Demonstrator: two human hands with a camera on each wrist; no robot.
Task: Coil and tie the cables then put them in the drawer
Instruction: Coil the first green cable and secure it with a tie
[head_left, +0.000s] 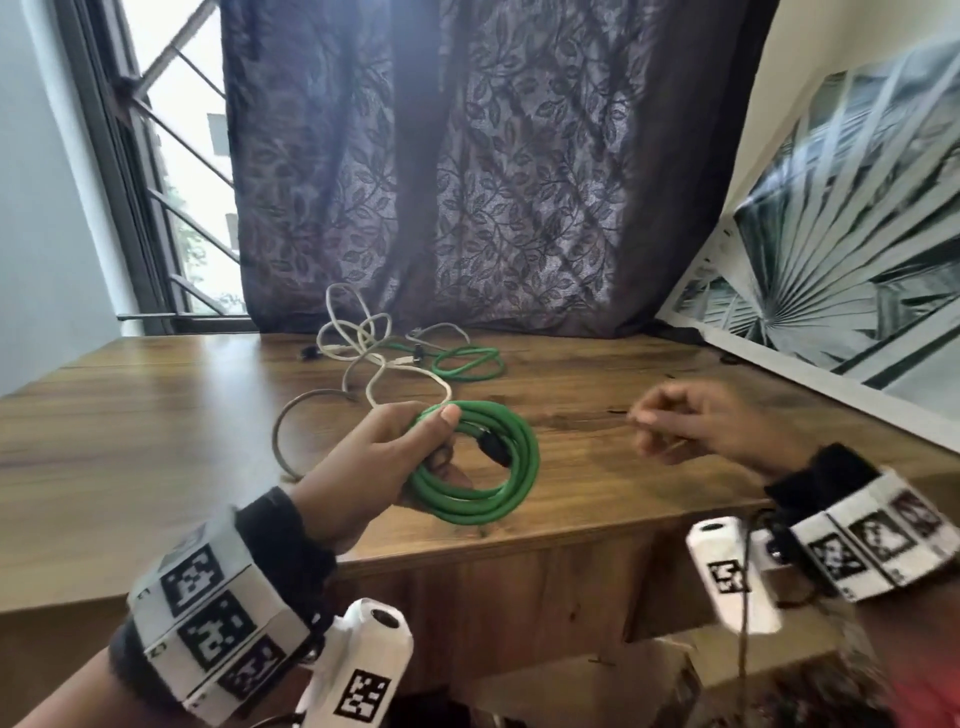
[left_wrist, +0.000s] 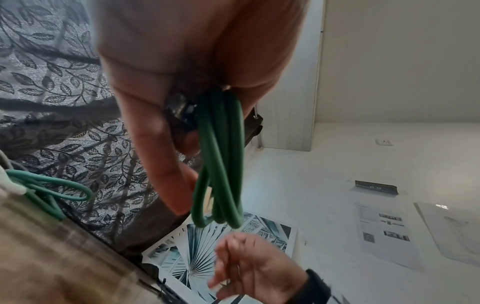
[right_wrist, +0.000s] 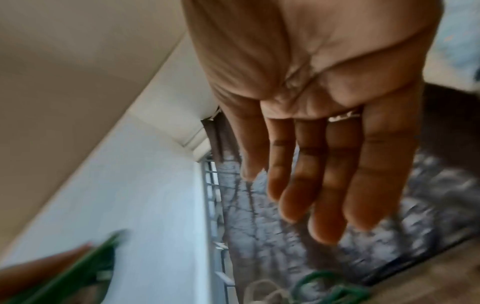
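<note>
My left hand (head_left: 374, 457) grips a green cable wound into a coil (head_left: 483, 467) and holds it just above the wooden table (head_left: 156, 415). The coil's black plug (head_left: 491, 447) lies inside the loops. In the left wrist view the loops (left_wrist: 221, 164) hang from my fingers (left_wrist: 166, 144). My right hand (head_left: 691, 431) hovers to the right of the coil with its fingers loosely bent. It seems to pinch a thin black tie (left_wrist: 228, 259), which is blurred and hard to make out. In the right wrist view this hand (right_wrist: 311, 185) is motion-blurred.
Loose cables lie tangled at the back of the table: a white one (head_left: 363, 338), a second green one (head_left: 467, 361) and a grey one (head_left: 296, 421). More thin black ties (head_left: 727, 358) lie by a leaning poster (head_left: 831, 260). A dark curtain (head_left: 467, 156) hangs behind.
</note>
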